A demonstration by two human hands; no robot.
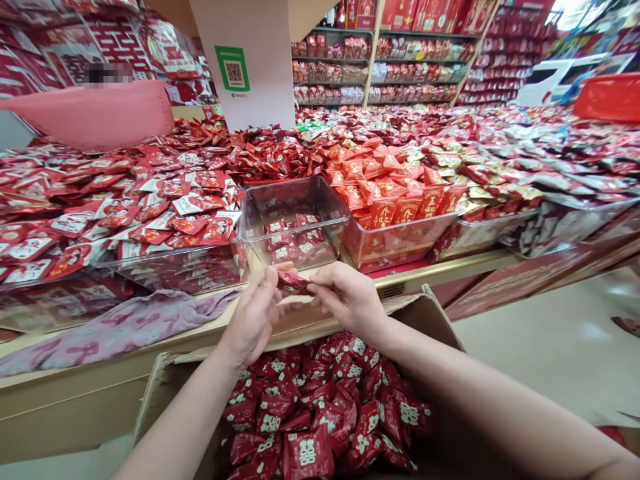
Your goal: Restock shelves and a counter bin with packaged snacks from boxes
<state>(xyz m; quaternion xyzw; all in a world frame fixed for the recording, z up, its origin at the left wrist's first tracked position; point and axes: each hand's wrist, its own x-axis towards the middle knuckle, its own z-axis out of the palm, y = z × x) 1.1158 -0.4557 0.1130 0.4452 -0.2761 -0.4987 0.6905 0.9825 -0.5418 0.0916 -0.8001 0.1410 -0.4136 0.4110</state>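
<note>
My left hand (255, 313) and my right hand (347, 297) meet above a cardboard box (425, 317) and pinch the same small dark red candy packet (293, 283) between their fingertips. The box below holds a heap of red packets (325, 407) with white double-happiness characters. Just beyond my hands stands a clear plastic bin (293, 193) on the counter, with a few of the same red packets (295, 243) lying on its bottom.
Clear bins heaped with red sweets cover the counter: white-and-red packets (150, 213) on the left, orange-red ones (390, 193) on the right. A purple cloth (115, 327) lies on the wooden counter edge. A white pillar (247, 60) with a QR code and stocked shelves (380, 60) stand behind.
</note>
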